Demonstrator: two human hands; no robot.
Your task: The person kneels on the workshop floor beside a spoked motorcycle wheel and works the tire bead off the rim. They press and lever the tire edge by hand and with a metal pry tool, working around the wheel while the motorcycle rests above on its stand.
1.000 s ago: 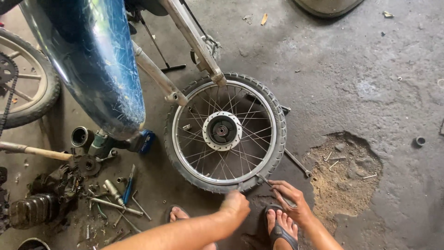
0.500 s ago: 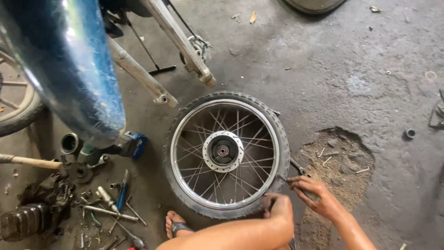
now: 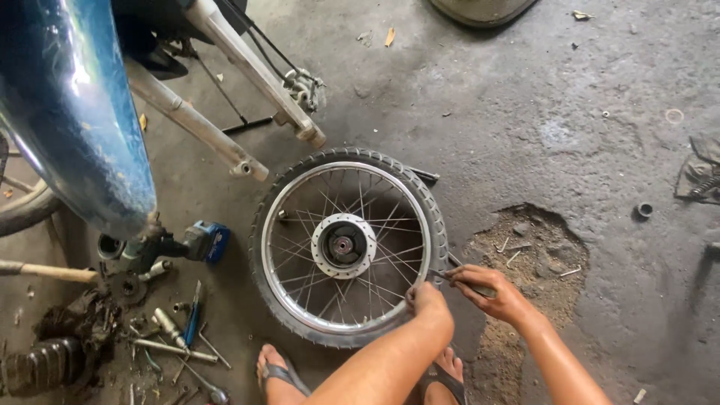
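— Where's the wheel?

— The spoked wheel [image 3: 346, 247] lies flat on the concrete floor [image 3: 540, 112]. My left hand [image 3: 426, 298] rests on its tyre; its grip is hidden from me. My right hand [image 3: 496, 292] clasps a thin metal tool [image 3: 444, 274] at the rim.

— Around it?

— Fork legs [image 3: 247, 67], a blue fender [image 3: 75, 112], scattered tools [image 3: 176, 337], a blue box [image 3: 208, 240].

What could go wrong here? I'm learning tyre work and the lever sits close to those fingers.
The right hand drives a thin metal lever in at the rim of the spoked wheel, beside the left hand; a slip could jab or pinch those fingers. The lever might also nip whatever sits inside the tyre. Feet in open sandals lie near loose tools.
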